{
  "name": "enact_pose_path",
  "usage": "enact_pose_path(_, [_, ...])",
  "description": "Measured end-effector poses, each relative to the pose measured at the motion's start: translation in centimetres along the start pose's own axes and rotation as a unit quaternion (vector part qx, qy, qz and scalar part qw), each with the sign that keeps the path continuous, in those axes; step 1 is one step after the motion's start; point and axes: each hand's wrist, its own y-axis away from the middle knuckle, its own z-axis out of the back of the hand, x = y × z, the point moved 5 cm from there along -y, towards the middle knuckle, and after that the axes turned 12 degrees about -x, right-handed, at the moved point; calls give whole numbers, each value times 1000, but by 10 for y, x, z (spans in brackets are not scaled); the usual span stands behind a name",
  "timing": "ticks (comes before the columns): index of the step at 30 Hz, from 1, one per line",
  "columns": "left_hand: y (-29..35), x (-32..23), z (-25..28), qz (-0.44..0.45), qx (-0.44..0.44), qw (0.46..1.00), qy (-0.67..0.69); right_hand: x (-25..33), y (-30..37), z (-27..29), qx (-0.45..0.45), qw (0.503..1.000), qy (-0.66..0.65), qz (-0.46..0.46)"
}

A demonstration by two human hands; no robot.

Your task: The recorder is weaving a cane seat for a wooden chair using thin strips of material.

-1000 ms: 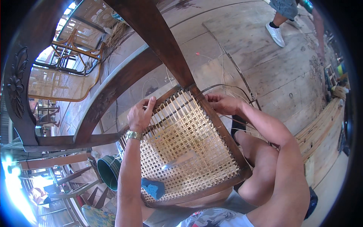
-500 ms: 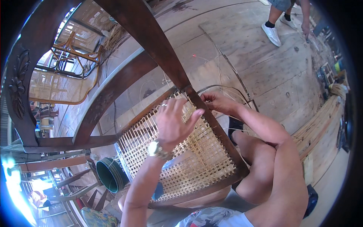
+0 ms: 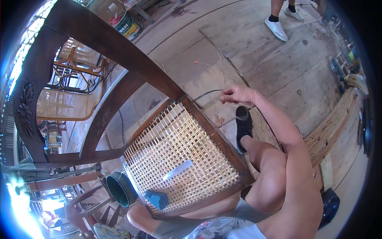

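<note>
A dark wooden chair frame (image 3: 211,133) lies tilted across my lap, its seat filled with woven cane (image 3: 199,147). My right hand (image 3: 237,95) is beyond the frame's right rail, fingers pinched on a thin cane strand (image 3: 207,94) that runs back to the seat's far corner. My left hand (image 3: 74,215) is off the seat at the lower left, smeared by motion, so its fingers do not show clearly. On the weave lie a pale, shiny flat strip (image 3: 178,170) and a blue lump, perhaps a sponge (image 3: 156,199).
A dark green bucket (image 3: 120,189) stands left of the seat. The chair's carved back (image 3: 26,107) rises at the far left, with a rattan chair (image 3: 69,103) beyond it. Long wooden strips (image 3: 332,125) lie at the right. Another person's shoe (image 3: 276,30) is at the far right.
My left hand has left the weave and swung down to the left. My right hand has moved slightly up and outward, drawing the cane strand. The chair has shifted slightly.
</note>
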Motion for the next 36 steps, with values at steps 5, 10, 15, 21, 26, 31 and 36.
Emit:
enact_pose_path(5, [3, 99, 72, -7, 66, 995, 73, -6, 0, 18, -38, 999, -4, -6])
enact_pose_path(10, [58, -62, -76, 73, 117, 989, 60, -20, 42, 57, -175, 981, -84, -17])
enact_pose_path(15, [120, -336, -228, -51, 392, 868, 302, -15, 107, 108, -287, 947, -145, 15])
enact_pose_path(21, [138, -376, -305, -100, 447, 855, 244, -89, 249, 229, -580, 789, -204, 7])
enact_pose_path(26, [73, -266, -199, -133, 290, 947, 38, -139, 279, 240, -567, 802, -165, -89])
enact_pose_path(31, [-16, 32, 21, 4, 223, 962, -159, -87, 127, 106, -321, 932, -70, -155])
enact_pose_path(36, [20, 85, 54, 50, 219, 960, -169, -34, -16, -44, -27, 984, -117, -133])
